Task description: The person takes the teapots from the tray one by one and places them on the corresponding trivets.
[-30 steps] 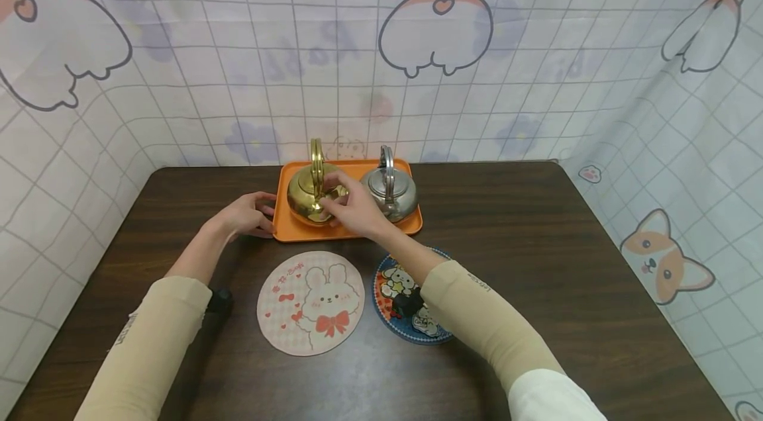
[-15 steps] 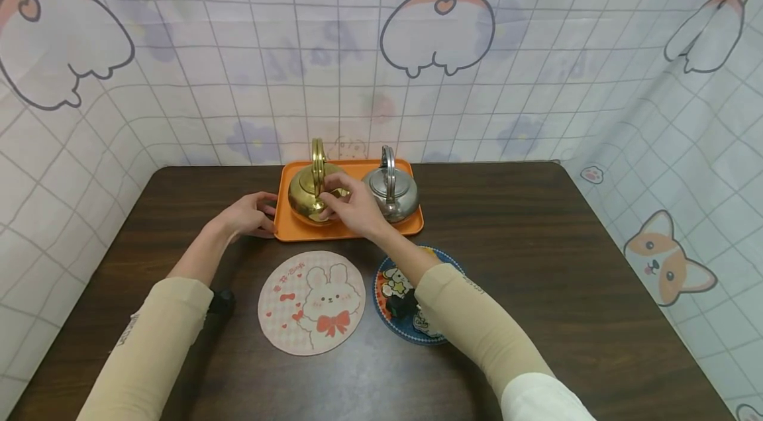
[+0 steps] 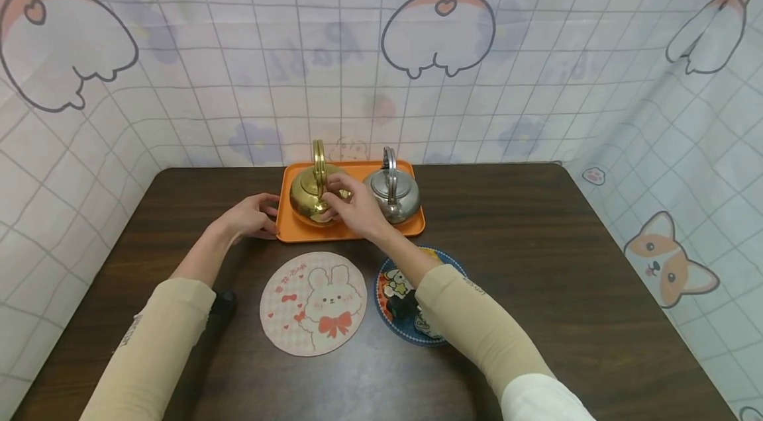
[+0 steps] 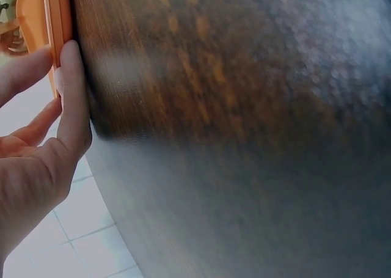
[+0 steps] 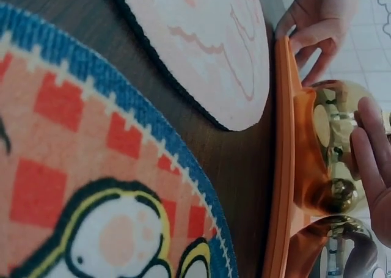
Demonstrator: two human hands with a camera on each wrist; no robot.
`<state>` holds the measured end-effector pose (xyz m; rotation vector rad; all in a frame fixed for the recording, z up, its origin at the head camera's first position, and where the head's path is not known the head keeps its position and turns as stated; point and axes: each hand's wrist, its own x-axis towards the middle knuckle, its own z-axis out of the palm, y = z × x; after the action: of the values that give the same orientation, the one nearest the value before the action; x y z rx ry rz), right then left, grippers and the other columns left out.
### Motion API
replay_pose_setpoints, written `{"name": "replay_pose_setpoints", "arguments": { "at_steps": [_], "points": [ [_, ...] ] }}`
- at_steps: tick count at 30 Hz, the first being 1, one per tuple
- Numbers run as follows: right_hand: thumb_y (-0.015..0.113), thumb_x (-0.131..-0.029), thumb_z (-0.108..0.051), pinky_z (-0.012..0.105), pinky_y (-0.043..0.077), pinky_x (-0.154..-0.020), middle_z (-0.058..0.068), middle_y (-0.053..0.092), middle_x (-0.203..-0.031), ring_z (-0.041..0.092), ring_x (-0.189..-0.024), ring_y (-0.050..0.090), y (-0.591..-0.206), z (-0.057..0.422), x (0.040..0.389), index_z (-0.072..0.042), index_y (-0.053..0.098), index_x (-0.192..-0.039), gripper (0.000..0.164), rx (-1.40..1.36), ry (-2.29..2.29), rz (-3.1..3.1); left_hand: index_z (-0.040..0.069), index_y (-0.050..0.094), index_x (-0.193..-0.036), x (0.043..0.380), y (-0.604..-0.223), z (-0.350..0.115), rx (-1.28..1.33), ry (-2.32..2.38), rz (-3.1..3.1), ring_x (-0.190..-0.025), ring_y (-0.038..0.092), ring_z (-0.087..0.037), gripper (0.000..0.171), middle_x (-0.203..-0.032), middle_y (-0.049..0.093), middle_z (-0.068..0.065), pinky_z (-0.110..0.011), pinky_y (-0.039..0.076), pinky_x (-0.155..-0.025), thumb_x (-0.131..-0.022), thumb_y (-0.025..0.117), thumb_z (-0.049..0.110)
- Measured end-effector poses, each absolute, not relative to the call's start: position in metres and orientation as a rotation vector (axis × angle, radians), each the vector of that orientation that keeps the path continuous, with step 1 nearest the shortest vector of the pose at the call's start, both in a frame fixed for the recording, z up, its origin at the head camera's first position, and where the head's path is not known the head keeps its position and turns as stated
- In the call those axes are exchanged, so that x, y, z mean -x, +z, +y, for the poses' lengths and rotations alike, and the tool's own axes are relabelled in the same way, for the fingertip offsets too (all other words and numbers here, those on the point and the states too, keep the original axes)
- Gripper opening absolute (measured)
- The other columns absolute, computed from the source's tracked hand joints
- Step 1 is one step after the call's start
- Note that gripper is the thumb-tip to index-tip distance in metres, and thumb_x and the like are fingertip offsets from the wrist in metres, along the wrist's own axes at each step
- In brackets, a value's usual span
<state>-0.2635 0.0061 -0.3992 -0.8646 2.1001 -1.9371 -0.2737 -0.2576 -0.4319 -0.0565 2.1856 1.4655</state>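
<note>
An orange tray [image 3: 292, 234] stands at the back of the table, bearing a shiny gold kettle [image 3: 303, 202] and a silver kettle [image 3: 402, 206] side by side. My left hand [image 3: 250, 216] pinches the tray's left edge near its front corner, the thumb on the inner side of the rim [image 4: 55, 21]. With curled thumb and fingers, my right hand [image 3: 357, 206] reaches across in front of the silver kettle and pinches the lower part of the gold kettle's upright handle [image 3: 318, 159]. In the right wrist view its fingers [image 5: 366, 149] overlap the gold kettle's top, and the fingertip contact is hidden.
In front of the tray lie a round pink rabbit mat [image 3: 286, 315] and a round blue-rimmed cartoon mat [image 3: 387, 315], partly under my right forearm. The dark wood table [image 3: 536, 242] meets a tile-patterned wall cloth [image 3: 334, 96] behind and at the sides.
My right forearm has shifted slightly left, so more of the blue-rimmed mat shows. The hands, tray and kettles stay in place relative to each other.
</note>
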Motion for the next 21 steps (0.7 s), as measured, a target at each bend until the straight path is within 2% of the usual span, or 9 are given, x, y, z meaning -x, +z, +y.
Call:
{"name": "replay_pose_setpoints", "arguments": {
  "at_steps": [4, 10, 15, 21],
  "points": [
    [0.052, -0.098, -0.005, 0.052, 0.055, -0.072, 0.024, 0.057, -0.118, 0.046, -0.08, 0.065, -0.4, 0.007, 0.264, 0.002, 0.052, -0.125, 0.028, 0.861, -1.904, 2.115, 0.0, 0.018, -0.151, 0.275, -0.433, -0.257, 0.067, 1.466, 2.185, -0.099, 0.058, -0.031, 0.081, -0.134, 0.034, -0.029, -0.039, 0.055, -0.081, -0.082, 0.058, -0.015],
    [0.053, -0.098, -0.008, 0.056, 0.054, -0.068, 0.021, 0.059, -0.117, 0.043, -0.075, 0.067, -0.414, 0.004, 0.271, -0.002, 0.054, -0.125, 0.027, 0.885, -1.911, 2.138, 0.001, 0.018, -0.151, 0.276, -0.434, -0.257, 0.084, 1.453, 2.189, -0.099, 0.058, -0.031, 0.081, -0.134, 0.033, -0.028, -0.04, 0.055, -0.082, -0.083, 0.058, -0.014],
    [0.055, -0.098, -0.015, 0.048, 0.057, -0.066, 0.015, 0.059, -0.117, 0.033, -0.071, 0.069, -0.424, 0.004, 0.276, -0.009, 0.055, -0.126, 0.029, 0.884, -1.91, 2.165, 0.001, 0.018, -0.151, 0.277, -0.436, -0.257, 0.087, 1.456, 2.194, -0.098, 0.058, -0.031, 0.081, -0.134, 0.034, -0.027, -0.04, 0.055, -0.082, -0.083, 0.059, -0.013],
    [0.056, -0.098, -0.016, 0.04, 0.058, -0.064, 0.015, 0.057, -0.12, 0.028, -0.07, 0.07, -0.424, 0.008, 0.275, -0.01, 0.055, -0.128, 0.03, 0.904, -1.928, 2.172, 0.002, 0.016, -0.152, 0.276, -0.435, -0.257, 0.086, 1.451, 2.195, -0.101, 0.057, -0.031, 0.082, -0.135, 0.033, -0.027, -0.039, 0.055, -0.081, -0.083, 0.059, -0.013]
  ]
}}
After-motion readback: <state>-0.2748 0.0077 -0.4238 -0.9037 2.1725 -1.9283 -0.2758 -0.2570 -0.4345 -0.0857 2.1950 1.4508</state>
